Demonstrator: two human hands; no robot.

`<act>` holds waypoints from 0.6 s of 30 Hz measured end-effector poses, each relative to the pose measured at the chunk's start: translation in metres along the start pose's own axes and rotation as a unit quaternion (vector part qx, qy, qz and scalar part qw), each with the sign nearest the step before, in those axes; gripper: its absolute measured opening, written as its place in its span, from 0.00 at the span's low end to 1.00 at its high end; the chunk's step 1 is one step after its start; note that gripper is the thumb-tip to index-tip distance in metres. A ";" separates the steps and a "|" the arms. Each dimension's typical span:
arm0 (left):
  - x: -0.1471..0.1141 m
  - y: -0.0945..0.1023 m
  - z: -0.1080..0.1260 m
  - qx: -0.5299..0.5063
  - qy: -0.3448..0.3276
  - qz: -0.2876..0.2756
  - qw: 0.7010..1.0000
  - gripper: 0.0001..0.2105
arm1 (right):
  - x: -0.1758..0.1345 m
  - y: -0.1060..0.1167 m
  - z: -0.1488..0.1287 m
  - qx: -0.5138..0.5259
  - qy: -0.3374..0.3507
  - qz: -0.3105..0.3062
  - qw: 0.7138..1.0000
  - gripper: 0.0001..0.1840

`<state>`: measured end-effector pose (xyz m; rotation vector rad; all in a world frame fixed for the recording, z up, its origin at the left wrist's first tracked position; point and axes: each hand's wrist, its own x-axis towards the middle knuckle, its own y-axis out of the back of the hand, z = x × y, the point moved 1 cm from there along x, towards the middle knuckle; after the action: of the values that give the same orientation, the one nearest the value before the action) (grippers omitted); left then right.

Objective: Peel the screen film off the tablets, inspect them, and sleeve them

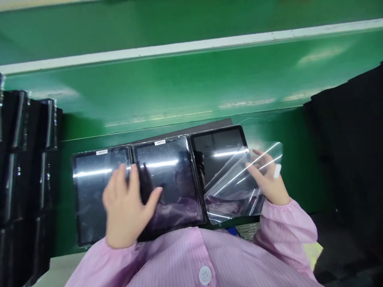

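Three dark tablets lie side by side on the green bench: a left tablet [89, 191], a middle tablet [176, 179] and a right tablet [218, 147]. Small white labels show on the top edges of the left and middle ones. My left hand [127, 207], fingers spread, is over the seam between those two; whether it touches them I cannot tell. At the right tablet, my right hand [267, 179] pinches a clear plastic film [236, 191]. The film is partly lifted, bent across the lower right of the screen, and bears a white tab [277, 171].
Dark racks holding upright slabs [26, 179] stand at the left. A tall black stack [356, 159] rises at the right. Behind the tablets lies a dark flat sheet [209, 126], with the green back wall [179, 87] beyond. Yellow paper [312, 252] shows by my right sleeve.
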<state>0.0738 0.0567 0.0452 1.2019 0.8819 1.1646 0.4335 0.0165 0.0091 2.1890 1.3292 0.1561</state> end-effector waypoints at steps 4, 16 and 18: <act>-0.034 0.022 -0.068 0.058 0.231 -0.004 0.971 0.40 | -0.004 0.003 -0.001 -0.079 -0.034 -0.056 0.995 0.25; -0.075 0.016 -0.117 -0.050 0.420 -0.134 0.896 0.37 | -0.040 0.034 -0.054 0.102 -0.103 -0.043 0.988 0.23; -0.073 0.017 -0.125 -0.083 0.414 -0.135 0.897 0.37 | -0.049 0.034 -0.059 0.136 -0.112 -0.016 0.984 0.23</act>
<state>-0.0643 0.0134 0.0337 0.3811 1.4878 1.4974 0.4130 -0.0122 0.0851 2.3246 1.3192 -0.2927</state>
